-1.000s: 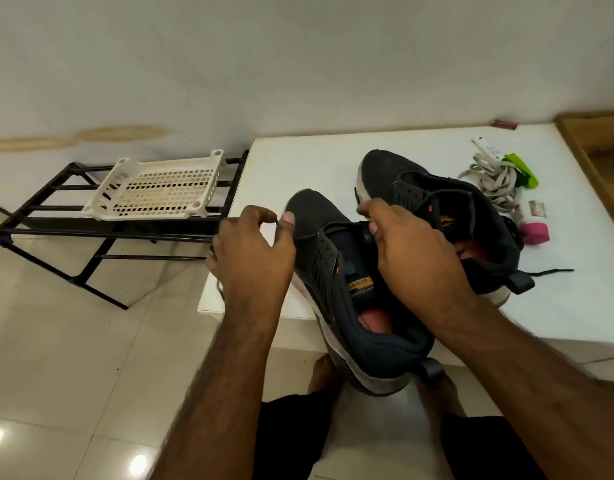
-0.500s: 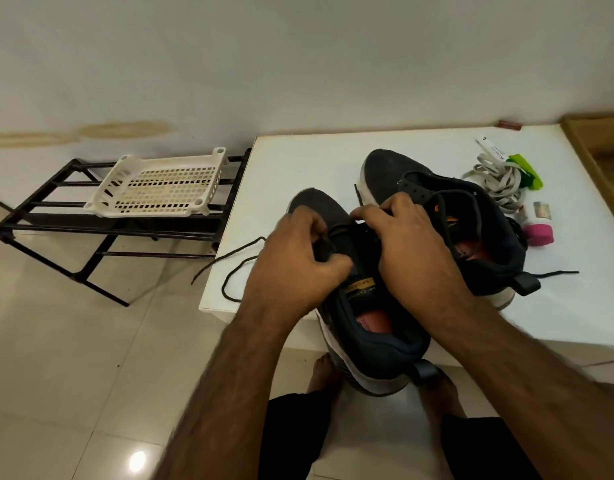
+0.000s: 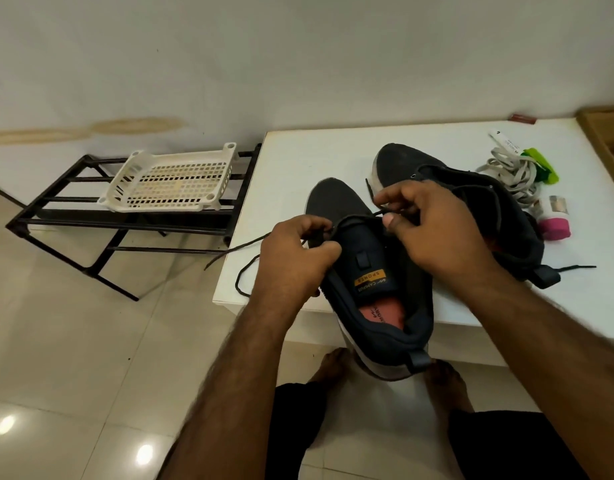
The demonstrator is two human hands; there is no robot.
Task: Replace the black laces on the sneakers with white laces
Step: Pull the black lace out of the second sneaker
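While both hands work at the throat of the near sneaker (image 3: 378, 271), the left hand (image 3: 295, 258) keeps a narrow grip, fingers curled and pinching the black lace (image 3: 354, 218) at the shoe's left edge, and the right hand (image 3: 437, 233) pinches the same lace between thumb and forefinger at the shoe's right side. That lace runs taut across the tongue between the two grips, and its loose end trails off to the left, over the edge of the white worktop (image 3: 316, 157). Lying at the centre of the frame, the near sneaker is dark, with its heel hanging over the worktop's front edge, an orange insole and a yellow tongue label showing. Just behind it, the second sneaker (image 3: 464, 188) lies partly hidden by the right hand. At the upper right of the frame sit the white laces (image 3: 509, 174) in a loose bundle. Both forearms reach in from the bottom of the frame, wrists bent slightly inward toward each other.
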